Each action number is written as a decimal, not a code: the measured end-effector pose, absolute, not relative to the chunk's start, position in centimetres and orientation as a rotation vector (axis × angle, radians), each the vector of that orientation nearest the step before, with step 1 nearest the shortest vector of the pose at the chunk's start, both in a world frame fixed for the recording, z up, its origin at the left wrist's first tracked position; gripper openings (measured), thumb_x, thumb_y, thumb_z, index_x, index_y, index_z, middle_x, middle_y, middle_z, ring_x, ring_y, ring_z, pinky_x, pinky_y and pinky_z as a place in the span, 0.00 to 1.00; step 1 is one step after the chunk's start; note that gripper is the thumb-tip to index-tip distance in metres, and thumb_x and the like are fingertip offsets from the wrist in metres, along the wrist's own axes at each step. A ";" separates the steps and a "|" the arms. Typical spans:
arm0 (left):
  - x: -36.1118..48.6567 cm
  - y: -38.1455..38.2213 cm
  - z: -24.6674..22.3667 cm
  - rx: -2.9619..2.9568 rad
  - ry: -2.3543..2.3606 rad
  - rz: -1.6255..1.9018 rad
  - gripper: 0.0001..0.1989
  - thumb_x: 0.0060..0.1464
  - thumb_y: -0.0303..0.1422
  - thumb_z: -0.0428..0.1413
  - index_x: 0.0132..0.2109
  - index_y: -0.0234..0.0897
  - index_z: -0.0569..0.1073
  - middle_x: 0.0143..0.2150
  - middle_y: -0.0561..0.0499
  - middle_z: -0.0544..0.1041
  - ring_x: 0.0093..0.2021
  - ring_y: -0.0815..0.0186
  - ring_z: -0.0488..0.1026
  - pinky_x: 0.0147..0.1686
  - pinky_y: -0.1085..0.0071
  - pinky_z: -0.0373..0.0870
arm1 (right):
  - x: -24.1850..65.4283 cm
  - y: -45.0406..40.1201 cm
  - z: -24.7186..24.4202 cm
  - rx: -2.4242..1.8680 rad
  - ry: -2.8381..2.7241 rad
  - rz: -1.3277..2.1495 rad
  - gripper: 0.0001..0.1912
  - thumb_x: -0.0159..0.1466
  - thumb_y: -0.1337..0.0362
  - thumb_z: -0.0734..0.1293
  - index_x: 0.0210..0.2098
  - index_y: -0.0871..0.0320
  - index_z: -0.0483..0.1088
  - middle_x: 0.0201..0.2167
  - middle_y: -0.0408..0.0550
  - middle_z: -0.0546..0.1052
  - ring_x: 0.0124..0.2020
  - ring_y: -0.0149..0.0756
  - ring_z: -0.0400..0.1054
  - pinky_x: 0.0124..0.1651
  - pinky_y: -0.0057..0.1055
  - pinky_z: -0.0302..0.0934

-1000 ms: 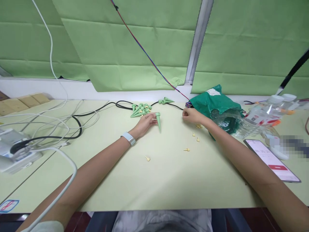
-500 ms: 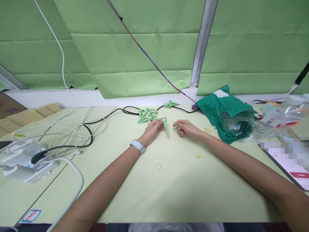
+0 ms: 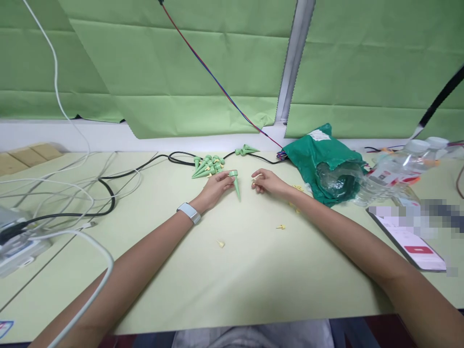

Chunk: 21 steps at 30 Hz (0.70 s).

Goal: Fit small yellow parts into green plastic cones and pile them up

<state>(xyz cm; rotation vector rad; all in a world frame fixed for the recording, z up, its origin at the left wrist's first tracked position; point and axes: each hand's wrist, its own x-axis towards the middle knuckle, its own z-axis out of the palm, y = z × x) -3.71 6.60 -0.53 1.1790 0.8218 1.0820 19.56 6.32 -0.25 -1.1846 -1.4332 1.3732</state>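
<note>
Fingers of the left hand point(image 3: 225, 179) grip a green spike point(image 3: 237, 186) near its wide end, point tilted down over the tabletop point(image 3: 250, 270). Fingers of the right hand point(image 3: 258, 185) pinch a small yellow peg point(image 3: 257, 177). More spikes point(image 3: 208, 169) lie heaped just beyond, near a black cable point(image 3: 139, 166) and a green bag point(image 3: 322, 164).

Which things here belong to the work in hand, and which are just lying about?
Work in hand:
left hand holding a green plastic spike
right hand pinching a small yellow peg
pile of green spikes
loose yellow pegs

Lying about:
green plastic bag
clear plastic bottle
phone
black cable
</note>
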 end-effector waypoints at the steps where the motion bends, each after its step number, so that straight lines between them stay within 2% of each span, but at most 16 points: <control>1: -3.7 6.6 -0.5 1.183 0.821 1.078 0.19 0.46 0.36 0.72 0.45 0.36 0.82 0.40 0.50 0.77 0.42 0.67 0.73 0.54 0.66 0.70 | 19.6 6.3 -0.3 -1.166 -1.437 1.369 0.16 0.52 0.68 0.72 0.39 0.56 0.66 0.27 0.45 0.80 0.23 0.32 0.71 0.26 0.28 0.65; 4: -3.9 6.6 -0.4 1.191 0.809 1.064 0.19 0.47 0.36 0.71 0.47 0.37 0.82 0.39 0.51 0.77 0.43 0.67 0.73 0.53 0.67 0.70 | 19.3 6.2 -0.6 -1.136 -1.437 1.324 0.16 0.50 0.65 0.76 0.34 0.57 0.67 0.25 0.46 0.80 0.23 0.34 0.73 0.27 0.30 0.68; 7: -4.1 6.6 -0.5 1.195 0.800 1.052 0.19 0.48 0.36 0.71 0.49 0.37 0.82 0.39 0.51 0.76 0.43 0.68 0.73 0.53 0.68 0.70 | 18.9 6.0 -1.0 -1.133 -1.447 1.169 0.12 0.51 0.61 0.77 0.30 0.59 0.74 0.22 0.44 0.77 0.22 0.30 0.68 0.25 0.27 0.64; 10: -4.2 6.6 -0.6 1.225 0.805 1.038 0.18 0.49 0.36 0.71 0.48 0.37 0.83 0.40 0.50 0.77 0.43 0.67 0.73 0.51 0.67 0.70 | 18.4 5.6 -1.2 -1.141 -1.417 1.130 0.15 0.52 0.55 0.78 0.31 0.58 0.77 0.22 0.44 0.77 0.21 0.28 0.64 0.22 0.26 0.59; 16: -3.8 5.9 0.2 1.218 0.820 1.002 0.20 0.47 0.34 0.71 0.49 0.37 0.83 0.44 0.47 0.80 0.44 0.65 0.74 0.51 0.66 0.69 | 17.6 4.5 -0.6 -1.019 -1.359 1.236 0.22 0.52 0.51 0.80 0.33 0.55 0.68 0.23 0.44 0.79 0.22 0.31 0.69 0.27 0.28 0.65; 21: -3.7 5.5 0.5 1.243 0.814 0.988 0.21 0.47 0.35 0.71 0.49 0.37 0.83 0.44 0.46 0.80 0.45 0.64 0.75 0.50 0.66 0.70 | 17.2 3.8 -0.2 -0.982 -1.393 1.173 0.22 0.54 0.49 0.79 0.34 0.54 0.67 0.24 0.43 0.78 0.25 0.33 0.71 0.31 0.31 0.67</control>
